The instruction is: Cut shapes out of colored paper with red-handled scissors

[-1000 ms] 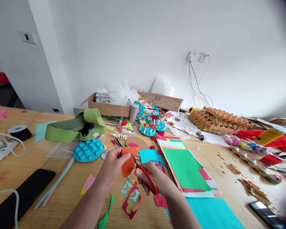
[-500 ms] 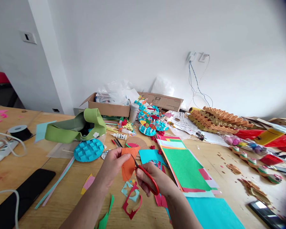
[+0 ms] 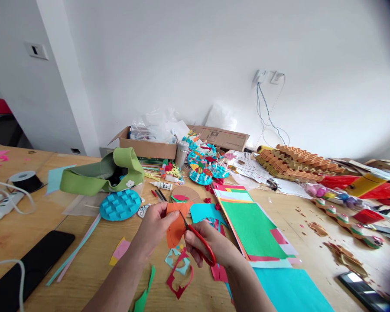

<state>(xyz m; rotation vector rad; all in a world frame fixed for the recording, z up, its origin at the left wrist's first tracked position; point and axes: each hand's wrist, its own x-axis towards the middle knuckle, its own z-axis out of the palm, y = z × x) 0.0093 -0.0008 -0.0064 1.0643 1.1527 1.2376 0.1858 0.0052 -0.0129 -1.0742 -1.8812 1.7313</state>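
Observation:
My left hand (image 3: pixel 158 224) pinches a piece of orange paper (image 3: pixel 174 229) by its left side, above the table. Red-handled scissors (image 3: pixel 204 243) are in my right hand (image 3: pixel 211 245), fingers wrapped round the loops. The dark blades meet the upper right part of the paper, and a curved line shows lower on it. Beneath my hands lie a red paper offcut (image 3: pixel 178 277) and a light blue offcut (image 3: pixel 178 259). A green paper strip (image 3: pixel 144 292) is nearer to me, left of them.
Coloured paper sheets (image 3: pixel 250 229) are stacked to the right. Left are a blue textured oval (image 3: pixel 120 205), a green felt basket (image 3: pixel 94 173) and a black phone (image 3: pixel 32 264). Behind stand a cardboard box (image 3: pixel 149 148) and a grey bottle (image 3: pixel 182 154). Egg trays (image 3: pixel 295 160) lie far right.
The orange paper has tilted or shifted very slightly to the right between my hands. The scissors keep nearly the same place on it.

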